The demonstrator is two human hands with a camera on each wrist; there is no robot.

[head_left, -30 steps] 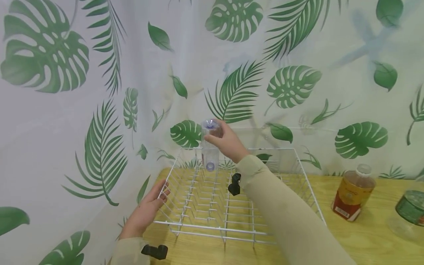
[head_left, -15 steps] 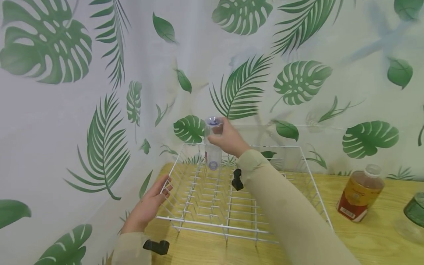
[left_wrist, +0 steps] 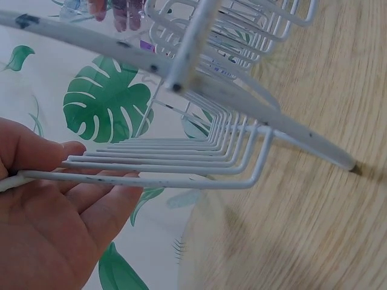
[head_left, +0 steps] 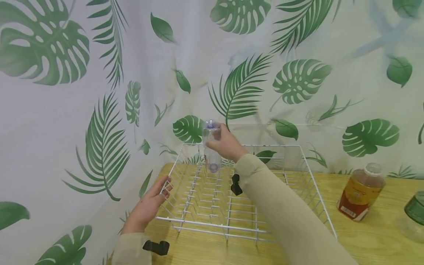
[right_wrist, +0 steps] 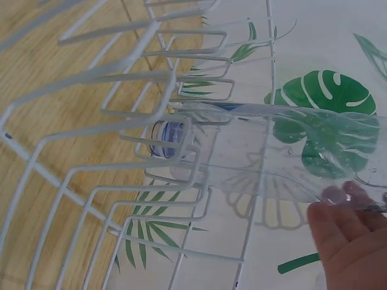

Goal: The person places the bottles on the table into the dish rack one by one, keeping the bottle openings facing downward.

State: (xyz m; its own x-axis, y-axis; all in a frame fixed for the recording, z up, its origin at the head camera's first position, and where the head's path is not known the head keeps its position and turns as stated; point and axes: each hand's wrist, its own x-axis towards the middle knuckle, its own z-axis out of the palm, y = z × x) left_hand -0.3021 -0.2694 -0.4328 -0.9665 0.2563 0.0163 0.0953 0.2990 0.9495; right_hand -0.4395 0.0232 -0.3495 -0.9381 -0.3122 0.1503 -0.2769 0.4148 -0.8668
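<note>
My right hand (head_left: pixel 226 143) holds a clear plastic bottle (head_left: pixel 211 147) near its base, with fingers on one side and thumb on the other. The bottle is upside down and slightly tilted. Its blue-ringed neck (right_wrist: pixel 169 139) points down among the tines at the back left of a white wire dish rack (head_left: pixel 228 206). My left hand (head_left: pixel 150 206) grips the rack's left side. In the left wrist view its thumb and fingers (left_wrist: pixel 115 208) lie on either side of the rim wire. The bottle's base is cut off in the right wrist view.
On the wooden table (head_left: pixel 377 246), right of the rack, stands a bottle with a yellow and red label (head_left: pixel 359 193). A clear container with a green band (head_left: pixel 416 208) is cut off at the right edge. A leaf-patterned curtain (head_left: pixel 298 33) hangs close behind and to the left.
My right hand has come down slightly over the last half second, and the bottle now leans a little, base to the left. My left hand has stayed on the rack.
</note>
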